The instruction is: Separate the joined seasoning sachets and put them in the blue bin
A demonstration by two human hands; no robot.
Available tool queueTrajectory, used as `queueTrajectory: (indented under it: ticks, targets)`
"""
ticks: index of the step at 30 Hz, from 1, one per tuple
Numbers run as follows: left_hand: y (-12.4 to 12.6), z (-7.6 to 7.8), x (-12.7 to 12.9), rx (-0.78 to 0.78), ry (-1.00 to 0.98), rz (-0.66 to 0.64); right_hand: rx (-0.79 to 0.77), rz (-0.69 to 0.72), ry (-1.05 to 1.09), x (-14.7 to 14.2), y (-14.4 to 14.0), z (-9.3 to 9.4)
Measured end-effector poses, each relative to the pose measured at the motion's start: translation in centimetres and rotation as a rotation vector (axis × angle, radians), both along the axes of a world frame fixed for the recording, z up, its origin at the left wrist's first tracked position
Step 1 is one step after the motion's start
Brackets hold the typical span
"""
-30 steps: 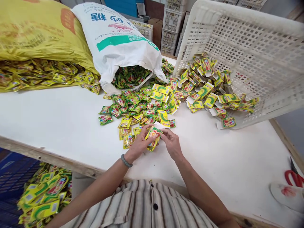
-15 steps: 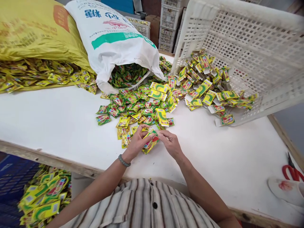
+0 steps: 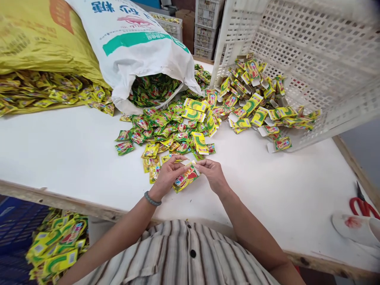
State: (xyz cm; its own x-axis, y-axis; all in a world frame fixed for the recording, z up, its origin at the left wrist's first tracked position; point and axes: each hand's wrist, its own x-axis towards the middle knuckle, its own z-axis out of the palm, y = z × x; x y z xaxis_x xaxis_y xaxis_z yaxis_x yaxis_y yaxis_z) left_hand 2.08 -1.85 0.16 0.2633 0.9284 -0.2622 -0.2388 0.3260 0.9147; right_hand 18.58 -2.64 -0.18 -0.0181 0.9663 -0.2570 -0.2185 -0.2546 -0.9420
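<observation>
A small yellow and green candy box (image 3: 187, 179) is held between both hands above the white table. My left hand (image 3: 168, 176) grips its left side, thumb across the front. At its upper right end, where a white flap shows, my right hand (image 3: 213, 174) pinches with thumb and fingers. Just beyond my hands lie yellow candy packets (image 3: 151, 163) and a heap of green candy packets (image 3: 160, 122). Several flattened-looking yellow boxes (image 3: 200, 143) rest on the right side of that heap.
A white sack (image 3: 124, 63) spills green packets; a yellow sack (image 3: 35, 43) lies left of it. At right, a tipped white crate (image 3: 297, 51) holds more boxes. Red scissors (image 3: 362, 204) and a white cup (image 3: 350, 227) stand far right. A blue basket (image 3: 14, 237) sits below the table's left edge.
The box has turned slightly in my hands, so more of its printed front shows. Both hands stay on it. The whole view has shifted a little.
</observation>
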Motion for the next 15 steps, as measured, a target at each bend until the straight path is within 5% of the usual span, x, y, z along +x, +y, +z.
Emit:
queueTrajectory:
  ticks: [12, 15]
  targets:
    - [0.17, -0.50, -0.26, 0.157, 0.168, 0.040, 0.180, 0.100, -0.263, -0.46, -0.75, 0.57]
    - [0.15, -0.36, -0.24, 0.154, 0.159, 0.017, 0.124, 0.129, -0.172, 0.19, -0.44, 0.31]
